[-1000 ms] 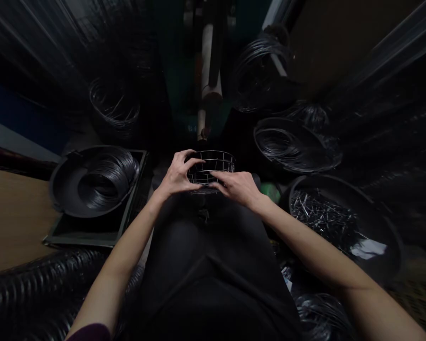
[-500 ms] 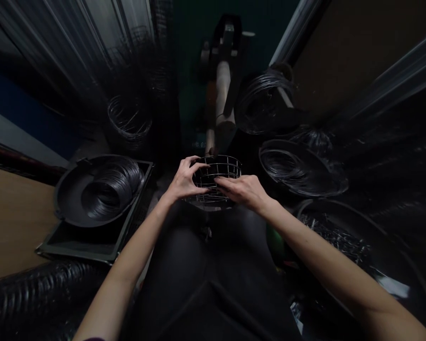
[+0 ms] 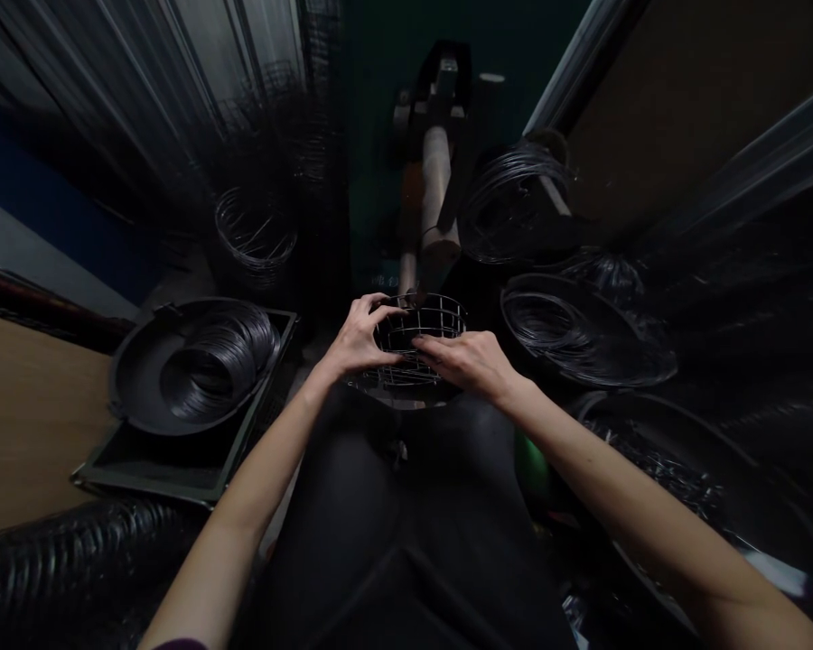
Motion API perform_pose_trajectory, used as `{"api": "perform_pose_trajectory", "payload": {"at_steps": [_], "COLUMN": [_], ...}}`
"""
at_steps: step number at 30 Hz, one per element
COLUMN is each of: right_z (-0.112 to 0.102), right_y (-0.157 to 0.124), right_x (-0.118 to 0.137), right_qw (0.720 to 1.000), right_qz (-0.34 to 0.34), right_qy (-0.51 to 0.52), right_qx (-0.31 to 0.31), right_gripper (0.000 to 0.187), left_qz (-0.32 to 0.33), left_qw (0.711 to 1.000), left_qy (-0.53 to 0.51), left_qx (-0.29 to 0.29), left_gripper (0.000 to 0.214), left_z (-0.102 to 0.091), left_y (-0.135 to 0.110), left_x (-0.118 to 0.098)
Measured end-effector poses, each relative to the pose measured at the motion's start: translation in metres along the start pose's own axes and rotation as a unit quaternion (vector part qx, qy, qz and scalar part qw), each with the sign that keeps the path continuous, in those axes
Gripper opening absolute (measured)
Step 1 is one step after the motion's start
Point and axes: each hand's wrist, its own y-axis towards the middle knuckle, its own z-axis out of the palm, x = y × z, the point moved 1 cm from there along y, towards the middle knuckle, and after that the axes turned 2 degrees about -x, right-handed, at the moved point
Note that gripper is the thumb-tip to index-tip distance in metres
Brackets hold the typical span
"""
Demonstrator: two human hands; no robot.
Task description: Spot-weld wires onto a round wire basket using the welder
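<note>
One wire basket (image 3: pixel 432 328) sits between two hands, right at the fingertips. The left hand (image 3: pixel 356 341) holds its left side, with the fingers curved over the top and the thumb spread apart below. On the right hand (image 3: pixel 474 357), the fingers are pressed together and touch the basket's front; I cannot tell if they pinch a wire.

I count four bundles of wire. Out to the left of the left fingers, one fat bundle (image 3: pixel 220 361) lies in a black bowl (image 3: pixel 132 388) on one green tray (image 3: pixel 155 487). A loose bundle (image 3: pixel 256 235) is farther away, past the left fingertips. Two more are beyond the right fingers: one bundle (image 3: pixel 515 194) up high, and one bundle (image 3: pixel 546 320) in a round pan (image 3: pixel 630 348).

Nearer than the right fingers is one big bowl (image 3: pixel 752 487) of shiny bits (image 3: pixel 677 474) (too many to count). The right arm covers part of it.

Just past the fingertips, one thin bar (image 3: pixel 407 269) points at the basket; its tip is hard to see. Beside it are pale marks, maybe letters, too blurry to read.
</note>
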Motion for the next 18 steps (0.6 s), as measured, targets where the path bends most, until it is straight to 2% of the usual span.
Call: {"api": "perform_pose_trajectory", "payload": {"at_steps": [5,9,13,18], "right_z": [0.003,0.006,0.009,0.021], "right_y": [0.002,0.006,0.0,-0.011], "right_x": [-0.005,-0.007,-0.006,-0.011], "right_qw": [1.0,1.0,0.999,0.988], "right_qz": [0.003,0.002,0.02,0.095], "right_qy": [0.008,-0.012,0.01,0.043], "right_qx": [-0.025,-0.026,-0.032,-0.116], "right_gripper": [0.031,0.032,0.032,0.024], "left_qz": [0.005,0.009,0.018,-0.001], "left_qw": [1.0,1.0,1.0,1.0], "left_qy": [-0.006,0.008,0.001,-0.01], "left_qx": [-0.007,0.004,0.005,-0.01], "left_gripper": [0.068,0.067,0.069,0.072], "left_z": [0.0,-0.001,-0.002,-0.004], "left_y": [0.002,0.007,0.01,0.016], "left_x": [0.003,0.007,0.007,0.007]}}
